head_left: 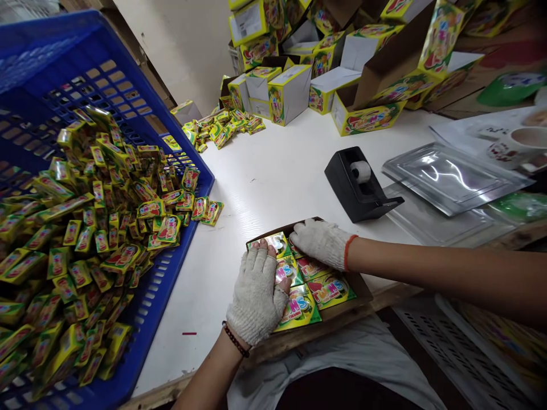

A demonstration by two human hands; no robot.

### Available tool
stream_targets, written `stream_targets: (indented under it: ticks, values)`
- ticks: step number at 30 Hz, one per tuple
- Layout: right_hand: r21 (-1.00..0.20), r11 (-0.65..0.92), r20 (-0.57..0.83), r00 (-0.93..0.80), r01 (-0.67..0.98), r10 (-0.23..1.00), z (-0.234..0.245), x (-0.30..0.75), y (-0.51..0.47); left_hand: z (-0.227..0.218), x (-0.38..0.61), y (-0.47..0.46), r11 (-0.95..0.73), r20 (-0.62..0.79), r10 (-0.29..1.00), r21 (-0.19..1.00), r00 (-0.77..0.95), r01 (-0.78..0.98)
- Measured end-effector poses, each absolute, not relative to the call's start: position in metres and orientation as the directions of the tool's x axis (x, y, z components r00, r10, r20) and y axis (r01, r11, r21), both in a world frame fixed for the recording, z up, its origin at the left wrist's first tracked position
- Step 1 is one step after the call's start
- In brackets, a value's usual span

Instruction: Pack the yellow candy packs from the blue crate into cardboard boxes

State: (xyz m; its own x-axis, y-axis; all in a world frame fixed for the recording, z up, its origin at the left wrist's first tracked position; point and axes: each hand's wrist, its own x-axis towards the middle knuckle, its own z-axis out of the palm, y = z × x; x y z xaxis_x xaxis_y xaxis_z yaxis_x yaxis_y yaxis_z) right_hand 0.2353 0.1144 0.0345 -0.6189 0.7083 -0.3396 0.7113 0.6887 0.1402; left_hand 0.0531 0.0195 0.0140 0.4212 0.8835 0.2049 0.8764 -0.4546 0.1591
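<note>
An open carton (pixel 363 289) lies at the table's front edge with several small yellow-green TWINS packs (pixel 328 290) side by side in it. My left hand (pixel 256 290), in a white fingerless knit glove, rests with outstretched fingers on the left packs. My right hand (pixel 321 244), in a similar glove with an orange cuff, lies over the packs on the far right side, its fingers pointing left and slightly bent. Both hands press on the packs from above without gripping one. Part of the carton and some packs are hidden under the hands.
At left, a tilted blue plastic crate (pixel 168 302) holds a heap of loose packs (pixel 102 228). More packs (pixel 228 126) lie farther back, near stacked display boxes (pixel 371 118). A black tape dispenser (pixel 356 188), clear plastic trays (pixel 455 173) and a cup (pixel 510 147) stand at right.
</note>
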Motion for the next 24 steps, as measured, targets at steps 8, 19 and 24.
stream_targets:
  ticks: [8, 19, 24]
  values:
    - [0.119, 0.638, -0.357, -0.566, 0.761, 0.743, 0.031, 0.232, 0.109, 0.015, 0.054, 0.02, -0.45, 0.208, 0.886, 0.161, 0.415, 0.878]
    - [0.022, 0.632, -0.48, -0.546, 0.775, 0.686, 0.045, 0.234, 0.125, 0.015, 0.054, 0.02, -0.438, 0.213, 0.891, 0.161, 0.402, 0.885]
    - [0.031, 0.615, -0.464, -0.533, 0.788, 0.707, 0.045, 0.237, 0.108, 0.014, 0.055, 0.02, -0.422, 0.2, 0.897, 0.128, 0.393, 0.898]
